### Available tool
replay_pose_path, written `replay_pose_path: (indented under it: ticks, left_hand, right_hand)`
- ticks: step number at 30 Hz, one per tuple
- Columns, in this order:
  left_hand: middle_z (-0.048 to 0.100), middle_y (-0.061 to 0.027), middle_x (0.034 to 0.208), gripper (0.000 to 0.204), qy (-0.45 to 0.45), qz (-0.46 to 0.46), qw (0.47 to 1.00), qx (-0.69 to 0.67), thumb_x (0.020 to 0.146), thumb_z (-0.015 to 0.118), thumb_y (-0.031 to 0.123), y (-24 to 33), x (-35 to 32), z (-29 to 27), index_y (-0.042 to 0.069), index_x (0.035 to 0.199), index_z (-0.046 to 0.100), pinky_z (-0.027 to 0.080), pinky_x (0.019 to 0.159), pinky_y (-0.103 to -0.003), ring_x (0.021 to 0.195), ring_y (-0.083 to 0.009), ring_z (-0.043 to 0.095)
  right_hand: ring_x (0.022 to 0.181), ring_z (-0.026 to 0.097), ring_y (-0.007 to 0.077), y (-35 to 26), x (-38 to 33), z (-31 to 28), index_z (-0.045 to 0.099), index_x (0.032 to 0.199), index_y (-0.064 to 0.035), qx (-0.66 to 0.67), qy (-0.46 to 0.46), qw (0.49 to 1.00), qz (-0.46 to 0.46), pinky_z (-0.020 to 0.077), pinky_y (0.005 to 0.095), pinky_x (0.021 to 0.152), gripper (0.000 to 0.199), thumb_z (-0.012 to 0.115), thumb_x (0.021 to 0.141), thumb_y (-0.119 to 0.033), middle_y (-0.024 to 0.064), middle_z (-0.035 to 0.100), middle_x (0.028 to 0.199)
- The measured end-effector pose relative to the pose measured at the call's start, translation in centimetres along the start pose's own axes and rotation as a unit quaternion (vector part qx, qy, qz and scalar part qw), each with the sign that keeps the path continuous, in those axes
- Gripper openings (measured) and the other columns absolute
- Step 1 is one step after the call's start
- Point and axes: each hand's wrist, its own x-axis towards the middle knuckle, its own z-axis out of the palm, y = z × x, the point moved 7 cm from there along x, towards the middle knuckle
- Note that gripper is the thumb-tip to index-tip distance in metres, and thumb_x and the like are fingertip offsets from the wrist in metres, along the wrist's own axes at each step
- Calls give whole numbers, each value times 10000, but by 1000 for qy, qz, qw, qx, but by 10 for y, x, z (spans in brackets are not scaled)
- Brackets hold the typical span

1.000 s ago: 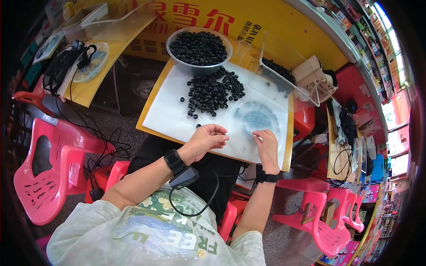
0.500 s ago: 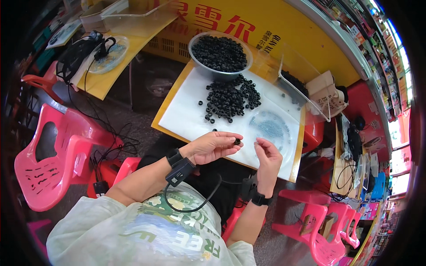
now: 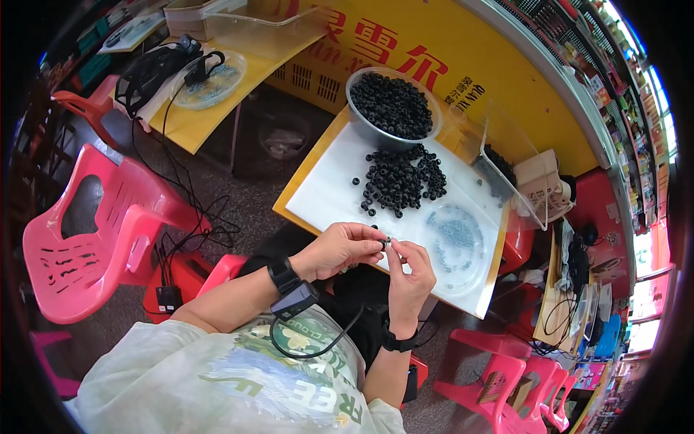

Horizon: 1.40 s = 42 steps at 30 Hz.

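Observation:
My left hand (image 3: 341,248) and my right hand (image 3: 410,269) meet over the near edge of a white sheet (image 3: 329,192) on the yellow table. The left fingertips pinch a small black ring (image 3: 381,244); the right fingertips hold a tiny pale part (image 3: 391,240) against it. A loose heap of black rings (image 3: 400,179) lies on the sheet beyond the hands. A metal bowl (image 3: 359,121) full of black rings stands at the far edge. A clear round dish (image 3: 455,242) with small pale parts sits to the right of my hands.
A clear plastic tray (image 3: 499,173) with black rings stands at the table's right. Pink plastic chairs (image 3: 79,231) stand left and lower right. A second yellow table (image 3: 195,116) at upper left carries a black bag, cables and a dish. Cables lie on the floor.
My hands lifted from the sheet and the dish and came together in front of me. The left now pinches a black ring, and the right brings a small part to it.

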Motion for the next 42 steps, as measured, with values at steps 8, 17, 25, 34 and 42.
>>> replay_pose_path:
  ticks: [8,17,25,34,42]
  left_hand:
    - [682,-74,975,199,22,37,994,100,969,610,105,-1,-5,-13,-19,1121,641,569,768,-260,840,-123,668]
    - [679,-73,993,214,19,-18,999,-23,981,599,142,-22,-5,-56,1,1138,631,555,785,-248,857,-117,659]
    - [679,-88,1031,234,38,-39,993,-106,969,610,118,-12,-6,-52,7,1175,611,577,795,-236,883,-128,667]
    - [678,-109,1053,254,38,-35,993,-107,961,608,77,-9,-2,-44,-7,1200,592,588,805,-234,900,-135,681]
    - [668,-115,1053,261,19,-55,994,-95,952,609,43,-4,-4,-22,-25,1204,589,586,827,-229,890,-140,680]
  right_hand:
    - [843,623,269,-9,-13,18,716,1000,-25,-87,-20,993,-73,516,348,720,179,723,822,-34,113,654,931]
    - [838,630,281,16,-19,37,694,1058,2,-106,-53,992,-41,506,359,726,186,652,885,-52,139,659,967]
    - [826,625,331,70,19,37,687,946,-7,-200,-120,971,-45,502,413,756,113,650,845,-40,140,630,893]
    - [751,642,221,61,19,35,693,993,0,-164,-127,976,70,508,311,695,150,642,851,-5,115,671,862]
    - [769,584,85,51,-4,30,675,1069,72,369,-55,892,257,471,210,706,184,655,898,8,49,675,899]
